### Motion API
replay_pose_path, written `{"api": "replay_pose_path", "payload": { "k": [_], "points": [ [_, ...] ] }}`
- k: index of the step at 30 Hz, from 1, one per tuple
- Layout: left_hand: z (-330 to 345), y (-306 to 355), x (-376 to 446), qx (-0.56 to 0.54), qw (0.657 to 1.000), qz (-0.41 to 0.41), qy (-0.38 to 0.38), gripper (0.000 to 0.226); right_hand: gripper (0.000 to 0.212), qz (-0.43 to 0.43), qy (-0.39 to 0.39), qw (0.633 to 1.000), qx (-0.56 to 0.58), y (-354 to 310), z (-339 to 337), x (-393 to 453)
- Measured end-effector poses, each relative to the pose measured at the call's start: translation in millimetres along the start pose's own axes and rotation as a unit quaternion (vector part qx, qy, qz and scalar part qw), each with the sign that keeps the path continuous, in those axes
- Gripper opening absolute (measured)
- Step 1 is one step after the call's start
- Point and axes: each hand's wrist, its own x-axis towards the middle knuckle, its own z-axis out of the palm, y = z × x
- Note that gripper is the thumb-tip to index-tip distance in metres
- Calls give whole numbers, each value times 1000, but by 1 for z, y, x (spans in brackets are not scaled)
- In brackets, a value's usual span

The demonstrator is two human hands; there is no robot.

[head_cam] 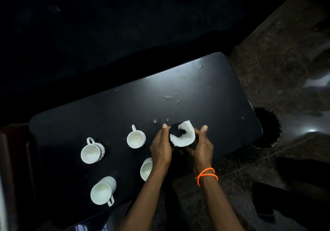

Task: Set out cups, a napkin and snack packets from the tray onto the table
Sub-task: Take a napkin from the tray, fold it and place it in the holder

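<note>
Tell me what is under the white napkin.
The napkin sits on a dark object held between the left hand and right hand. What that object is cannot be told; it is mostly covered.

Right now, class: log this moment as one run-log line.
stage: napkin | left hand and right hand: both holding white napkin above table | cups out: four, upright | snack packets: not seen

Dark table (205, 91), four white cups (136, 138) on it, pale crumbs (167, 97)
</note>
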Motion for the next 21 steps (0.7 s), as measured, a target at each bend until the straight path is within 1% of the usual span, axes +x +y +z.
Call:
{"api": "replay_pose_path", "payload": {
  "k": [5,8,10,11,12,14,16,18,21],
  "points": [
    [-2,-1,-4,-26,999,-20,3,59,59,-1,30,999,-35,6,0,2],
    [-2,0,-7,7,1000,0,0,59,62,4,43,998,-53,5,0,4],
    [-3,2,-8,24,1000,11,9,55,65,4,52,996,-69,4,-1,4],
    [-4,4,-8,34,999,19,16,52,67,-3,68,995,-74,3,-1,4],
    [-4,6,-9,51,998,30,25,50,69,-17,96,992,-84,1,0,3],
    [-5,12,-10,71,996,49,35,48,74,-74,167,977,-113,-5,2,1],
    [-8,20,-11,45,997,60,25,47,77,-138,205,961,-125,-16,4,-1],
    [-15,30,-12,14,998,67,16,45,73,-203,204,949,-126,-31,11,-5],
    [-30,48,-12,-26,997,75,19,37,64,-300,181,923,-160,-56,35,-14]
  ]
}}
